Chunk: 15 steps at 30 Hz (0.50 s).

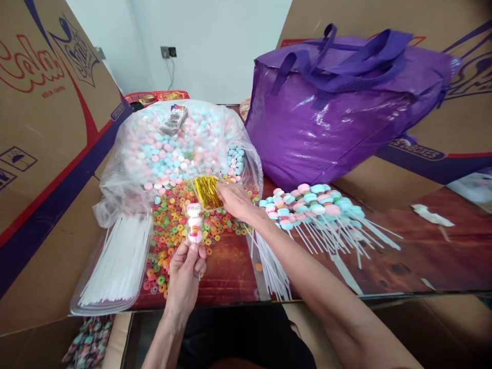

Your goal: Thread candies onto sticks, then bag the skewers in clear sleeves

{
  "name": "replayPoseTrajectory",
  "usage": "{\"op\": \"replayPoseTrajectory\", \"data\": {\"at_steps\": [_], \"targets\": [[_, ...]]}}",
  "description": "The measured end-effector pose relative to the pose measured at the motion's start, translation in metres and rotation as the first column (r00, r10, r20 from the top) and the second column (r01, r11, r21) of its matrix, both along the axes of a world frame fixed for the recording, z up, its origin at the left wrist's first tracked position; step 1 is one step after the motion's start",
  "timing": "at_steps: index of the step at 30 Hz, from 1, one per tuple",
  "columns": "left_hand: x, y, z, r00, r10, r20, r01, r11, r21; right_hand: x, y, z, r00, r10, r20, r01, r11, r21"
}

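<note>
My left hand (186, 264) is closed round the stick of a candy skewer (195, 229), which stands upright in a clear wrapper. Pink and white candies are stacked on it, with orange rings between. My right hand (236, 201) reaches over to a clear tray of gold twist ties (207, 191). Its fingers are bent together at the right edge of the ties; their tips are hidden. Under and around both lie many loose candy rings (169, 225). Finished-looking skewers (315, 205) lie in a pile to the right of my right forearm.
White sticks (115, 261) fill a plastic tray at left. Behind the rings lies a large clear bag of pink and blue candies (165, 154). A purple bag (326, 118) stands at the back right. Cardboard boxes (42, 128) flank the table (226, 271). More white sticks (272, 271) lie near the front edge.
</note>
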State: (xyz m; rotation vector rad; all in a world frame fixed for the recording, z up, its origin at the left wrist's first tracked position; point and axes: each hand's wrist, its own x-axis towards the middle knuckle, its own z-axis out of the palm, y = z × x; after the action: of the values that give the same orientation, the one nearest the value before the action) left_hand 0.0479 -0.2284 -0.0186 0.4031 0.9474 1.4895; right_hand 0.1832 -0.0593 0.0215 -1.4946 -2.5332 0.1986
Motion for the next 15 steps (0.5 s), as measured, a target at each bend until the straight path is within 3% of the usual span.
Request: {"op": "replayPoseTrajectory", "data": {"at_steps": [2, 4, 6, 8, 11, 15], "targets": [[0.002, 0.002, 0.000, 1.000, 0.002, 0.017, -0.002, 1.000, -0.018, 0.005, -0.003, -0.001, 0.991, -0.031, -0.130, 0.032, 0.999, 0.010], [0.005, 0.003, 0.002, 1.000, 0.001, 0.018, 0.000, 0.999, -0.043, 0.011, -0.010, -0.002, 0.930, -0.066, -0.361, 0.076, 0.997, 0.012], [0.008, 0.004, 0.004, 1.000, -0.007, -0.007, 0.006, 0.998, -0.068, 0.017, -0.027, -0.004, 0.781, -0.098, -0.616, 0.088, 0.995, -0.046], [0.012, 0.005, 0.005, 0.999, -0.015, -0.052, 0.011, 0.997, -0.075, 0.022, -0.054, -0.007, 0.588, -0.159, -0.793, 0.009, 0.982, -0.190], [0.019, 0.004, 0.005, 0.988, -0.010, -0.154, 0.002, 0.999, -0.048, 0.023, -0.102, -0.015, 0.444, -0.288, -0.849, -0.176, 0.901, -0.397], [0.032, -0.001, 0.000, 0.962, -0.037, -0.270, 0.040, 0.999, 0.004, 0.018, -0.144, -0.028, 0.347, -0.431, -0.833, -0.141, 0.854, -0.501]]}}
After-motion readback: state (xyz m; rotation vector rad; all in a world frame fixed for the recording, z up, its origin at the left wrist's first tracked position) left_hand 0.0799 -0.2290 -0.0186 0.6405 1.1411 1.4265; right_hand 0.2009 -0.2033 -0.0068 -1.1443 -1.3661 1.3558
